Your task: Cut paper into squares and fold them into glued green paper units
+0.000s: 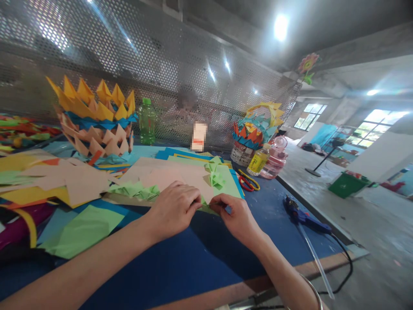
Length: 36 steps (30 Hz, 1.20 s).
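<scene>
My left hand (177,206) and my right hand (234,213) meet over the front of the table, fingers pinched close together. Between the fingertips shows a small piece of green paper (205,206), mostly hidden by the fingers. Just beyond lie folded green paper pieces (217,178), resting on pale pink and green sheets. Left of my left hand is a row of more folded green pieces (137,190). A loose green sheet (87,230) lies nearer the left forearm.
A folded-paper basket (97,116) stands back left beside a green bottle (147,122). Back right are a smaller paper basket (248,137), a yellow-labelled bottle (259,160) and scissors (248,181). A blue glue gun (305,219) with a clear stick lies near the table's right edge.
</scene>
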Tool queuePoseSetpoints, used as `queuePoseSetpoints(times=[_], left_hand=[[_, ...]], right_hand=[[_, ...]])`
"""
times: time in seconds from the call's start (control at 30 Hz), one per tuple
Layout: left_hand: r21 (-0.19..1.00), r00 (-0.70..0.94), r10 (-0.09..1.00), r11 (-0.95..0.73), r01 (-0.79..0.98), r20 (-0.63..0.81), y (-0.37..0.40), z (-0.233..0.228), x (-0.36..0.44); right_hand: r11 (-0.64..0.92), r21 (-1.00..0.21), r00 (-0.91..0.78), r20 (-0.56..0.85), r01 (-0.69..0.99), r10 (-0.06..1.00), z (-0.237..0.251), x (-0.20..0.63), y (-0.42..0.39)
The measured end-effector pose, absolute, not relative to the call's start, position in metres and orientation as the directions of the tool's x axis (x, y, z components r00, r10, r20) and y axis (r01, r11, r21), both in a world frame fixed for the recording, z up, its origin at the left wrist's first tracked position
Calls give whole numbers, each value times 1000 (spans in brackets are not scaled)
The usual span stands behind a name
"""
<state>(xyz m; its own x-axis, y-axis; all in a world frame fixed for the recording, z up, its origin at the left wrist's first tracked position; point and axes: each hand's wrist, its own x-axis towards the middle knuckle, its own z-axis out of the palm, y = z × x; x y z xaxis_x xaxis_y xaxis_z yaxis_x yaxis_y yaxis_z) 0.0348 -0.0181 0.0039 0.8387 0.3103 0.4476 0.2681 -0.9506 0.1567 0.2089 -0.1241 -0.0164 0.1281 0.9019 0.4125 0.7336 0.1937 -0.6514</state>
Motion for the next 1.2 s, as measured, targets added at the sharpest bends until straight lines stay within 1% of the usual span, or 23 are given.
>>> queuePoseSetpoints(times=[0.17,0.43,0.57,0.67,0.9,1.07,1.2], left_hand=[[148,846,284,-959,243,451,-20,4,35],[86,860,226,-974,210,458,-19,5,35],[97,858,219,-976,196,465,-20,5,35],[82,840,208,-978,194,501,-21,4,35],[7,797,136,-986,164,588,-19,0,34],[-5,775,106,-990,140,623,-19,0,34],[-1,773,120,-988,154,624,-20,-2,35]], right_hand=[[189,-653,121,399,733,909,-15,209,-124],[195,-623,116,422,757,899,-14,212,-124],[210,-625,101,424,751,900,-14,211,-125],[221,-624,89,426,749,901,-13,210,-126],[201,-639,103,406,742,908,-15,209,-127],[262,-563,14,438,784,899,-13,209,-127],[280,-476,-39,455,834,890,-13,208,-127]])
